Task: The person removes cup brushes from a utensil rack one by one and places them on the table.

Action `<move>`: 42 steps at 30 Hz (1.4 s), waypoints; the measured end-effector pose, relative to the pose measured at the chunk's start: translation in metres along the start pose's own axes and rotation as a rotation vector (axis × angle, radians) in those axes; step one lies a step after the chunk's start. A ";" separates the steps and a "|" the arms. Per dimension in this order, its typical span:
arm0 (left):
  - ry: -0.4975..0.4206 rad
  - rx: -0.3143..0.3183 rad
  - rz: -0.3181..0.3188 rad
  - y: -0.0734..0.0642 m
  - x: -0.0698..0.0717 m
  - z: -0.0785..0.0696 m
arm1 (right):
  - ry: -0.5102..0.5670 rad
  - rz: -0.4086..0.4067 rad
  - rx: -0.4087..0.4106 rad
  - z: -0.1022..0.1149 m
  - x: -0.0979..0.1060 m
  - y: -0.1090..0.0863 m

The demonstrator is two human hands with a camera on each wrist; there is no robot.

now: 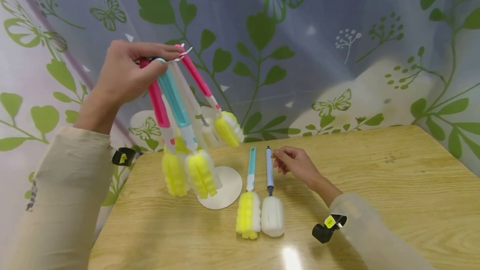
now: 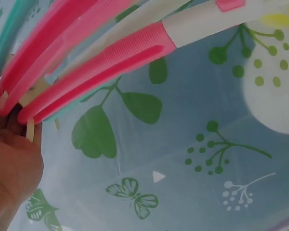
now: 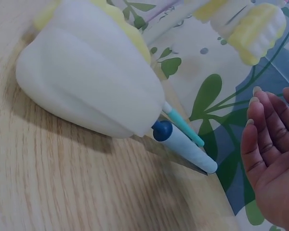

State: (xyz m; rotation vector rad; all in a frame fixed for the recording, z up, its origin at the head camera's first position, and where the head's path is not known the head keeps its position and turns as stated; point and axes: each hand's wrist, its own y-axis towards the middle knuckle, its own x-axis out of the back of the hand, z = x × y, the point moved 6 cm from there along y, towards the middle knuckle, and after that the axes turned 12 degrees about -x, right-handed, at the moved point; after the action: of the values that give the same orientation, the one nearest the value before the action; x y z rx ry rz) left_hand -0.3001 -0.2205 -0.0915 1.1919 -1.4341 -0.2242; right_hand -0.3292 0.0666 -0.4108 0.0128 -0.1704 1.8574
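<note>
My left hand (image 1: 125,70) holds the top of a white rack, thumb beside the teal handle's end and fingers over the white hooks. Several sponge brushes hang there: a teal-handled brush (image 1: 174,95), a pink-handled brush (image 1: 196,74) and others, mostly with yellow-and-white heads. In the left wrist view, pink handles (image 2: 135,53) partly hide the fingers. My right hand (image 1: 296,163), fingers loosely bent, is just right of a blue-handled brush (image 1: 269,168) with a white sponge head, apart from it in the right wrist view. Left of that brush lies another teal-handled brush (image 1: 251,170) with a yellow-and-white head.
The rack's round white base (image 1: 228,195) stands on the wooden table (image 1: 375,186), partly behind the hanging sponges. Behind the table's far edge hangs a curtain (image 1: 292,86) printed with green leaves and butterflies.
</note>
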 end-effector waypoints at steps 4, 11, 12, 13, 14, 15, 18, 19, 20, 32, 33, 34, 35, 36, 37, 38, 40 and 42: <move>0.002 0.035 0.011 -0.003 0.001 0.001 | -0.024 0.003 0.018 0.004 0.001 -0.001; 0.332 -0.118 0.014 0.001 -0.005 -0.017 | -0.054 -0.019 0.048 0.017 0.010 -0.004; 0.407 -0.146 0.016 0.002 -0.007 -0.021 | -0.057 -0.017 0.051 0.019 0.011 -0.004; 0.477 -0.169 0.016 0.003 -0.008 -0.026 | -0.060 -0.014 0.052 0.021 0.011 -0.004; 0.546 -0.185 0.019 0.004 -0.009 -0.030 | -0.065 -0.009 0.056 0.023 0.010 -0.003; 0.608 -0.198 0.024 0.005 -0.010 -0.034 | -0.070 -0.006 0.059 0.024 0.010 -0.003; 0.745 -0.184 0.042 0.007 -0.014 -0.044 | -0.081 0.003 0.066 0.029 0.009 0.000; 0.776 -0.170 0.046 0.008 -0.015 -0.047 | -0.084 0.006 0.070 0.030 0.008 0.001; 0.809 -0.153 0.046 0.009 -0.017 -0.049 | -0.086 0.007 0.075 0.032 0.008 0.001; 0.936 0.052 0.123 0.017 -0.032 -0.053 | -0.118 0.032 0.066 0.049 -0.006 0.003; 0.924 0.050 0.124 0.018 -0.031 -0.052 | -0.119 0.030 0.067 0.050 -0.005 0.003; 0.909 0.048 0.125 0.018 -0.031 -0.052 | -0.120 0.029 0.068 0.051 -0.004 0.003; 0.892 0.046 0.129 0.018 -0.030 -0.052 | -0.122 0.028 0.073 0.053 -0.003 0.004; 0.875 0.043 0.137 0.019 -0.029 -0.051 | -0.126 0.031 0.081 0.055 -0.003 0.004; 0.861 0.036 0.147 0.020 -0.029 -0.051 | -0.129 0.035 0.092 0.059 -0.003 0.004; 0.844 0.032 0.159 0.021 -0.028 -0.050 | -0.128 0.040 0.102 0.062 -0.003 0.005; 0.808 0.017 0.174 0.022 -0.026 -0.050 | -0.127 0.045 0.127 0.070 -0.003 0.006; 0.769 -0.006 0.173 0.023 -0.024 -0.050 | -0.117 0.048 0.151 0.080 -0.005 0.007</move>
State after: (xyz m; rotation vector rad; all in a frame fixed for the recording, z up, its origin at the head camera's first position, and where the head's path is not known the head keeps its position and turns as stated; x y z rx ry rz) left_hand -0.2765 -0.1677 -0.0761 0.9813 -0.8419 0.3254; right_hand -0.3408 0.0502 -0.3329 0.2244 -0.1121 1.9146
